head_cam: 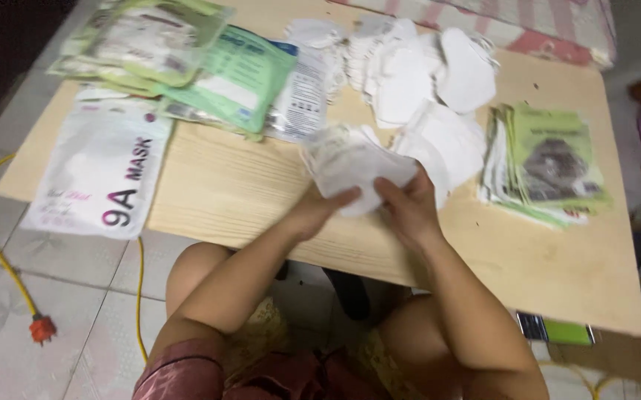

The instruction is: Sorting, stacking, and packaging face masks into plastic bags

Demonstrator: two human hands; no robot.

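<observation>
You are holding a small stack of white folded fabric face masks (354,167) above the near middle of the pale wooden table (246,192), and both of your hands are on it. Your left hand (320,211) grips the lower left edge, the thumb lying over the front of the stack and the fingers curled behind, closed on the masks. Your right hand (409,207) pinches the lower right edge in the same way, thumb on top, fingers tucked under. Neither hand is spread open; both are clamped on the stack, which tilts slightly and is blurred, so the number of masks in it cannot be told.

The step in hand looks like gathering or squaring loose masks into a bundle. Any further handling of the stack would call for an even two-handed pinch, since the thin pieces could fan out and slide apart.

Just beyond your hands lies a loose heap of white masks (417,81). To your right sits a pile of flat green printed packets (550,159). To your left are more green and clear packets (187,59) and a large white plastic bag with pink and black lettering (98,170) hanging over the table edge. A yellow cable with an orange plug (39,326) runs across the tiled floor.
</observation>
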